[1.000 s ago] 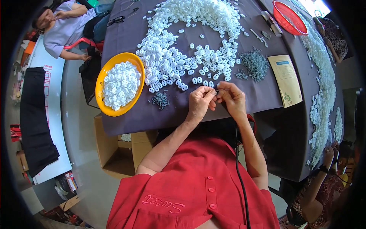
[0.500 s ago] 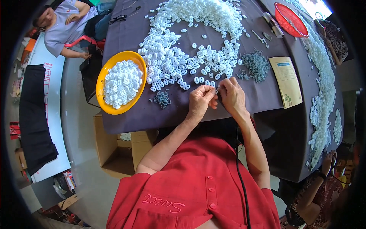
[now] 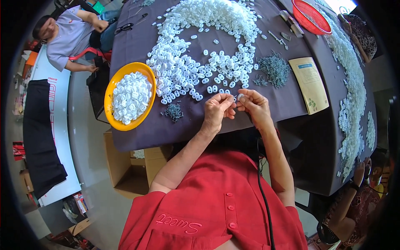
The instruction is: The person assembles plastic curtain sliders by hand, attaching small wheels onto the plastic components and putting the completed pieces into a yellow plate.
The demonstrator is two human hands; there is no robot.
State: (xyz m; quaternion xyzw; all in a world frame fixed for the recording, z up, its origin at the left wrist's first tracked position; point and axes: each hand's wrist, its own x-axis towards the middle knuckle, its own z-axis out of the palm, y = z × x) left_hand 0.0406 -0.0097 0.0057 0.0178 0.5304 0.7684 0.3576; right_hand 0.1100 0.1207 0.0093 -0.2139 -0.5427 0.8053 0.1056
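My right hand [image 3: 256, 107] pinches a small white oval plastic piece with two holes [image 3: 240, 96] between thumb and fingertips. Close beside it, my left hand [image 3: 217, 110] is closed in a pinch, its fingertips facing that piece; what sits in them is too small to make out. Just beyond both hands lies a short row of the same white pieces [image 3: 215, 89], joining a wide heap [image 3: 216, 16] farther back. Small grey pins form a little pile [image 3: 173, 112] left of my left hand and a bigger pile [image 3: 275, 68] beyond my right hand.
On the left, an orange bowl [image 3: 110, 89] holds many white pieces. A tan booklet [image 3: 309, 85] and a red basket [image 3: 311, 18] stand to the right, near another table strip of white pieces [image 3: 350, 87]. A cardboard box [image 3: 121, 166] is below the table edge. People sit left and right.
The white piece now shows in my right fingertips, where the fingers covered it before. My hands have drawn slightly apart. The view has shifted a little, and the person at left has moved an arm.
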